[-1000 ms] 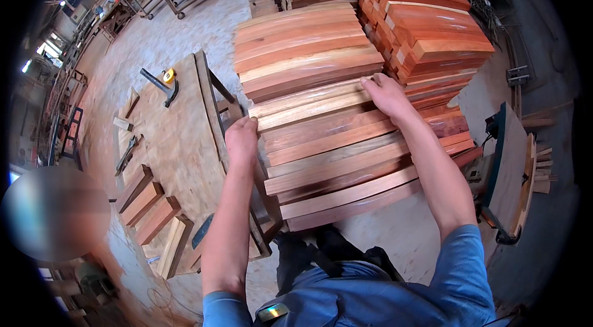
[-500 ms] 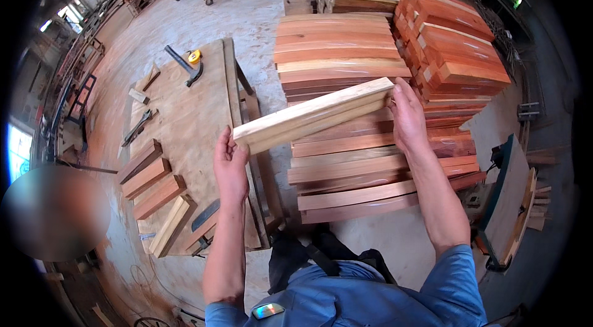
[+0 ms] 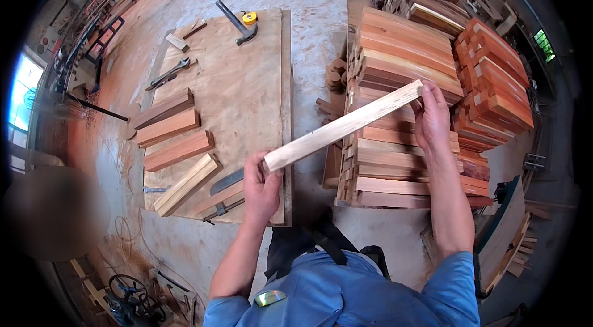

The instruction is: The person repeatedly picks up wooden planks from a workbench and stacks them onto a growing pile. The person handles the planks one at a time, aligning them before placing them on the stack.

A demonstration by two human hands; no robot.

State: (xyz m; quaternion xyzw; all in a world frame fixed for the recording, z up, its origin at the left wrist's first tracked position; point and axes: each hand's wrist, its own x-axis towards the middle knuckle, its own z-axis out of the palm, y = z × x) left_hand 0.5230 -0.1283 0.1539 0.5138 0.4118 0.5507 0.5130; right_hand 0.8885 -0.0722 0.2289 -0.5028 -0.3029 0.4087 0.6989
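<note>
A pale wooden board (image 3: 346, 124) hangs in the air between my hands, slanting up to the right. My left hand (image 3: 262, 190) grips its lower left end, above the right edge of the workbench. At the raised far end, my right hand (image 3: 432, 115) has its fingers closed round the wood, in front of the stacked lumber. On the bench, left of my left hand, lie a hand saw (image 3: 227, 182) and a clamp (image 3: 221, 208) beside a brown wood strip. A pale grooved block (image 3: 187, 185) and several reddish-brown blocks (image 3: 179, 151) rest along the left side.
The plywood-topped workbench (image 3: 247, 92) also carries a hammer (image 3: 238, 23), a yellow tape measure (image 3: 249, 17), an adjustable wrench (image 3: 170, 73) and a small spanner (image 3: 155, 190). Stacked reddish planks (image 3: 404, 36) stand to the right. A dark-edged machine table (image 3: 503, 234) is at the lower right.
The board has turned in my hands, so a different face shows. My view has shifted left, bringing more of the workbench into sight. Both hands keep their hold.
</note>
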